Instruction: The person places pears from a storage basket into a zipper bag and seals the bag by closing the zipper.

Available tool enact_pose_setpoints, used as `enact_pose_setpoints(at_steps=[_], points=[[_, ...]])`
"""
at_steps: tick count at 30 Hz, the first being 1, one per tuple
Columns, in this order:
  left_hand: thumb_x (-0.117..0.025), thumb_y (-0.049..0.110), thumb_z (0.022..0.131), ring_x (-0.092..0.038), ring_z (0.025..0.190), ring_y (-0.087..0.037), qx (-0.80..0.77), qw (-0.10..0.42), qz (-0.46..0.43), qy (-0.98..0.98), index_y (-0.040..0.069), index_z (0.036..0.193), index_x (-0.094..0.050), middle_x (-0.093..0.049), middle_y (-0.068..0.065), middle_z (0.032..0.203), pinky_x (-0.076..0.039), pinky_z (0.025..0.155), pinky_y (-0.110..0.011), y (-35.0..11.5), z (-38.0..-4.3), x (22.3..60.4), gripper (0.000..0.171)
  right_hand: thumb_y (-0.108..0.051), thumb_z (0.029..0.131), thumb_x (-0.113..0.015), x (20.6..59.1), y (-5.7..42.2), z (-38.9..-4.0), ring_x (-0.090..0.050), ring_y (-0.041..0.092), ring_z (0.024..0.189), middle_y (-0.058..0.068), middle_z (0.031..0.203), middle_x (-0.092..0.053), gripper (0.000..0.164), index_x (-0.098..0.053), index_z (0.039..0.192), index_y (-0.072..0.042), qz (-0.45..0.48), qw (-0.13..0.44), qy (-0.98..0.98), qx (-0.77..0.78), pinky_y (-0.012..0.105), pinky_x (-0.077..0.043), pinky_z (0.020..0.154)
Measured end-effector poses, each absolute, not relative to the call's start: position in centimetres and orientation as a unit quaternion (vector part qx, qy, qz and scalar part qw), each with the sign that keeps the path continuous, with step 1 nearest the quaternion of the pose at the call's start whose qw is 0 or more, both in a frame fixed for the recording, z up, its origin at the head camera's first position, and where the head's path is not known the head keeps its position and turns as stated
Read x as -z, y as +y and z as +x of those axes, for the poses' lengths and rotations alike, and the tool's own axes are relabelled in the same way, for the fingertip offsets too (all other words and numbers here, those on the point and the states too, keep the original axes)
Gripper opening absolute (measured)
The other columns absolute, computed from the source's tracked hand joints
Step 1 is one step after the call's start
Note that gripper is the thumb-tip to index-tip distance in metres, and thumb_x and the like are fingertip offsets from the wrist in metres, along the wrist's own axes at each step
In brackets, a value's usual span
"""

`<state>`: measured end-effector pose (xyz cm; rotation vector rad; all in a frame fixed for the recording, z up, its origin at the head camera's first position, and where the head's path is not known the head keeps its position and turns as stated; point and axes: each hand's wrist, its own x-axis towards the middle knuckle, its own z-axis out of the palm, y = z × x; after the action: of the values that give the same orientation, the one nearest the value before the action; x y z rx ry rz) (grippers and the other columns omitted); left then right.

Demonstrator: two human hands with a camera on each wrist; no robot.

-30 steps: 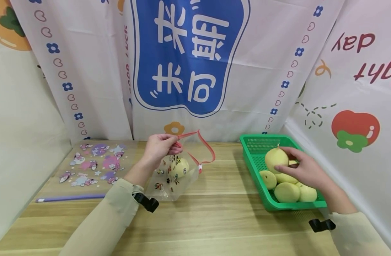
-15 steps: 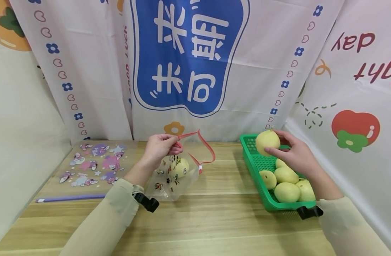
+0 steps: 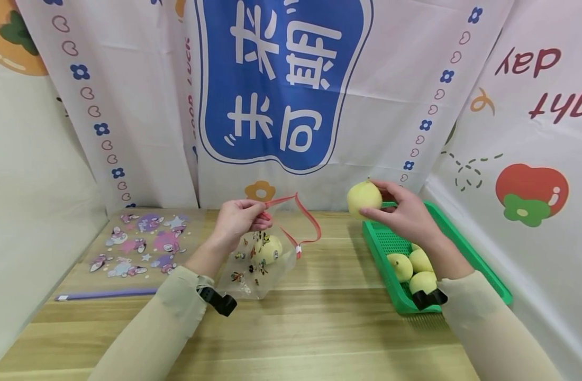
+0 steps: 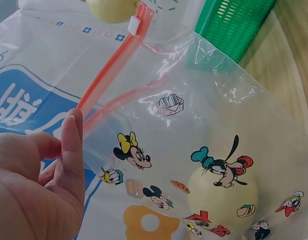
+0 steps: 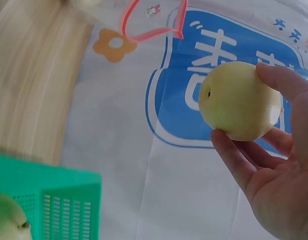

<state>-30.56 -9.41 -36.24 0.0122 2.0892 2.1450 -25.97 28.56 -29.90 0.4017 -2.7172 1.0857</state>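
Observation:
My left hand (image 3: 241, 221) pinches the red-edged rim of a clear zip bag (image 4: 158, 130) printed with cartoon figures. The bag's mouth gapes toward the right, and one pale yellow pear (image 3: 270, 250) lies inside it. A white slider (image 4: 134, 25) sits at one end of the red zip. In my right hand (image 3: 405, 217) is another pear (image 5: 241, 101), gripped between thumb and fingers and raised above the back left corner of the green basket (image 3: 391, 288). Several more pears (image 3: 399, 267) lie in that basket, partly hidden by my right wrist.
A second clear bag (image 3: 143, 243) with purple and pink prints lies flat on the wooden table (image 3: 291, 338) at left, its purple zip (image 3: 107, 294) toward me. Printed white cloth (image 3: 381, 121) hangs behind the table, with white walls at both sides.
My right hand has lifted the pear out of the basket and carried it left and up, toward the bag. The left hand and its bag have stayed in place.

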Motion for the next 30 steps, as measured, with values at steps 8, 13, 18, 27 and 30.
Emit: enact_pose_setpoints(at_steps=[8,13,18,27,30], points=[[-0.065,0.015,0.111,-0.079,0.072,-0.011,-0.714,0.075,0.006,0.696,-0.006,0.131,-0.072,-0.080,-0.004,0.084,-0.067,0.073,-0.023,-9.5,-30.5,36.3,0.030,-0.037,0.097,-0.087,29.3,25.0,-27.3,-0.068,0.031,0.128,0.009,0.148,-0.066,0.074,-0.055,0.160,-0.016,0.176,0.087,-0.905,-0.377,0.054,-0.064,0.104],[-0.065,0.015,0.111,-0.079,0.072,-0.011,-0.716,0.075,0.007,0.694,-0.006,0.131,-0.072,-0.080,-0.005,0.084,-0.067,0.073,-0.023,-9.5,-30.4,36.2,0.030,-0.037,0.096,-0.088,28.9,22.7,-27.7,-0.068,0.030,0.125,0.009,0.145,-0.067,0.074,-0.056,0.159,-0.015,0.197,0.078,-0.902,-0.376,0.051,-0.065,0.102],[-0.066,0.015,0.111,-0.079,0.072,-0.011,-0.715,0.075,0.008,0.695,-0.006,0.130,-0.073,-0.080,-0.005,0.085,-0.067,0.072,-0.023,-9.5,-30.5,36.3,0.029,-0.035,0.095,-0.089,29.1,20.4,-28.3,-0.069,0.029,0.122,0.007,0.140,-0.069,0.071,-0.059,0.156,-0.016,0.216,0.070,-0.899,-0.376,0.048,-0.067,0.099],[-0.067,0.017,0.111,-0.080,0.073,-0.012,-0.709,0.072,0.009,0.701,-0.004,0.129,-0.073,-0.081,-0.009,0.089,-0.068,0.074,-0.025,-9.6,-30.8,36.1,0.028,-0.032,0.097,-0.087,30.5,17.6,-29.4,-0.069,0.029,0.122,0.007,0.140,-0.069,0.070,-0.057,0.157,-0.014,0.239,0.025,-0.898,-0.370,0.045,-0.067,0.097],[-0.067,0.016,0.110,-0.080,0.072,-0.012,-0.711,0.070,0.007,0.700,-0.004,0.128,-0.073,-0.081,-0.009,0.088,-0.068,0.073,-0.024,-9.6,-30.8,36.0,0.028,-0.030,0.097,-0.086,31.2,16.9,-29.8,-0.068,0.030,0.124,0.008,0.140,-0.068,0.069,-0.056,0.156,-0.012,0.247,0.003,-0.898,-0.364,0.044,-0.067,0.098]])
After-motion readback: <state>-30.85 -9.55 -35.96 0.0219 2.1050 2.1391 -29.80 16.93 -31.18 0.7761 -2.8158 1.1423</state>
